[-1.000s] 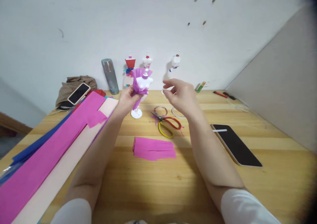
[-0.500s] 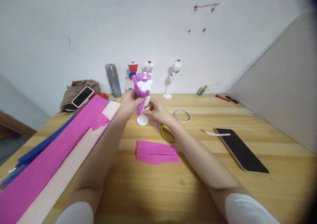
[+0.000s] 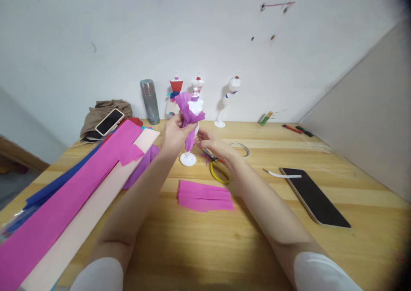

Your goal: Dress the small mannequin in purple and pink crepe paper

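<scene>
A small white mannequin (image 3: 195, 106) on a round white base tilts slightly over the table, with purple crepe paper (image 3: 188, 106) draped around its front and left side. My left hand (image 3: 177, 134) pinches the purple paper against the mannequin's waist. At its lower right side is my right hand (image 3: 208, 141), fingers partly curled near the body; whether they grip it is hard to see. Yellow-handled scissors (image 3: 219, 173) lie beneath my right wrist. Nearer to me, a folded magenta paper piece (image 3: 205, 195) lies flat.
Long magenta (image 3: 69, 205) and pale paper strips cover the left side. A flask (image 3: 150, 102) and three other mannequins stand near the wall. A tape ring (image 3: 247, 149), a dark phone or tablet (image 3: 314, 196), a glue stick (image 3: 266, 118) and red pen (image 3: 291, 129) lie rightward.
The mannequin now leans more to the right, and the purple paper wraps farther across its front. My right hand's fingers have loosened slightly. The view has shifted a little.
</scene>
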`<state>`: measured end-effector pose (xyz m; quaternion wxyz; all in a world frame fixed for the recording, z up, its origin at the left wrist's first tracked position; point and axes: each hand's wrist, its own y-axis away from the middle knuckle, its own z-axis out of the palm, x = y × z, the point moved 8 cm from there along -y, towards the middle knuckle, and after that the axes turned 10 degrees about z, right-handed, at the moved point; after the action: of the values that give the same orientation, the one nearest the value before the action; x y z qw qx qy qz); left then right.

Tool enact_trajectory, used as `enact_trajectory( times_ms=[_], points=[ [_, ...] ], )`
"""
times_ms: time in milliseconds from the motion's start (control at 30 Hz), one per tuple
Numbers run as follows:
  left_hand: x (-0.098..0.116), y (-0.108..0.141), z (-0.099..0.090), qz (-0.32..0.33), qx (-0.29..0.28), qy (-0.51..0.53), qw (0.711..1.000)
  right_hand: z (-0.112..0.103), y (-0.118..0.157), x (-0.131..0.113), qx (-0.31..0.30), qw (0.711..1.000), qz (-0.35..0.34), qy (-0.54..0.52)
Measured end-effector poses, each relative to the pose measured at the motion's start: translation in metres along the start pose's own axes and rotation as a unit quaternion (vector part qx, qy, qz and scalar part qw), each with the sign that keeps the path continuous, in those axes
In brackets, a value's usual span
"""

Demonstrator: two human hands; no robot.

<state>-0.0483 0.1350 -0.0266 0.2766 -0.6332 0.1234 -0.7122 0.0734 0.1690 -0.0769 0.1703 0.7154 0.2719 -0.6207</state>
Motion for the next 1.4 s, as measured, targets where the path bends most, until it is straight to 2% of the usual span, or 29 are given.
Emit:
enact_trajectory(
  times_ms=[133,333,467,600,733,833,900,1033,1100,1167,1233,1300,1400],
  points=[
    [0.002,0.001,0.004,-0.011,-0.008,0.026,1.000,-0.022,0.004,-0.016,0.025,0.996,-0.054,-0.062],
    [0.008,0.008,0.016,-0.017,-0.033,0.037,0.999,-0.012,0.008,-0.035,0.026,0.991,-0.122,-0.055],
    [0.006,0.013,0.021,-0.032,-0.041,0.062,0.997,-0.009,0.006,-0.034,0.039,0.992,-0.107,-0.063],
    [-0.001,0.017,0.026,-0.058,-0.064,0.080,0.993,-0.015,0.007,-0.032,0.048,0.991,-0.099,-0.082],
    [0.005,0.018,0.031,-0.069,-0.118,0.049,0.989,-0.024,0.008,-0.028,0.061,0.990,-0.083,-0.097],
    [0.018,0.015,0.029,-0.072,-0.189,-0.024,0.979,-0.026,0.009,-0.025,0.056,0.993,-0.058,-0.092],
    [0.032,0.008,0.020,-0.030,-0.203,-0.081,0.975,-0.024,0.009,-0.023,0.044,0.994,-0.046,-0.091],
    [0.070,-0.004,-0.010,0.095,-0.109,-0.201,0.969,-0.021,0.010,-0.019,0.032,0.996,-0.022,-0.085],
    [0.091,-0.001,-0.015,0.156,-0.096,-0.244,0.952,-0.020,0.011,-0.019,0.027,0.996,-0.021,-0.080],
    [0.106,0.005,-0.009,0.205,-0.128,-0.292,0.925,-0.019,0.012,-0.020,0.022,0.997,-0.024,-0.076],
    [0.112,0.011,-0.001,0.232,-0.175,-0.340,0.894,-0.018,0.013,-0.020,0.021,0.997,-0.024,-0.070],
    [0.112,0.014,0.005,0.244,-0.213,-0.365,0.873,-0.017,0.013,-0.021,0.021,0.998,-0.022,-0.063],
    [0.106,0.014,0.011,0.251,-0.250,-0.374,0.857,-0.014,0.014,-0.024,0.014,0.998,-0.028,-0.059]
  ],
)
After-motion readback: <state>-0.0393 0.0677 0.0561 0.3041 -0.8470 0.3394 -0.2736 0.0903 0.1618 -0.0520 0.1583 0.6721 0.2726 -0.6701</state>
